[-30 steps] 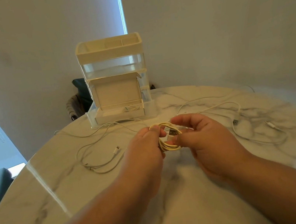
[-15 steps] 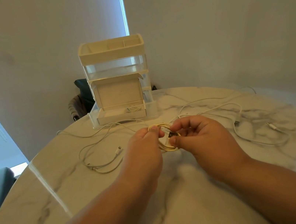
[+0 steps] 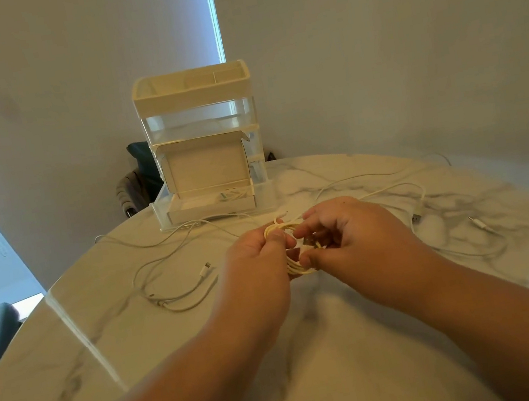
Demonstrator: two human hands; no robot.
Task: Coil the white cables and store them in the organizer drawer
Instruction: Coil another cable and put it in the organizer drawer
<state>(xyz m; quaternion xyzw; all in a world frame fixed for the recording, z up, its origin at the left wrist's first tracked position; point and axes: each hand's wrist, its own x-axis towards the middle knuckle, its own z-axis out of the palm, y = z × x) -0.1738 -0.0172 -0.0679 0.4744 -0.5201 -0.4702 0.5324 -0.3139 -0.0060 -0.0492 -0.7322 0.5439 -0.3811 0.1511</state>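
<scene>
Coil, in front of organizer: light, limp, springy; left hand pinches top loops, right hand seemingly pinches its side; grip across all loops.

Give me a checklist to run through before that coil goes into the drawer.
1. Coil held: ok. The left hand pinches the coil at its top, and the right hand holds its side.
2. Loose end tucked: cannot tell, fingers cover it.
3. Drawer open: ok. It is pulled out, and the white box inside has its lid raised.
4. Room in the box: ok. One stored cable lies at its right, and the left looks bare.
5. Other cables coiled: not ok. Loose cables lie on the table on both sides.
</scene>
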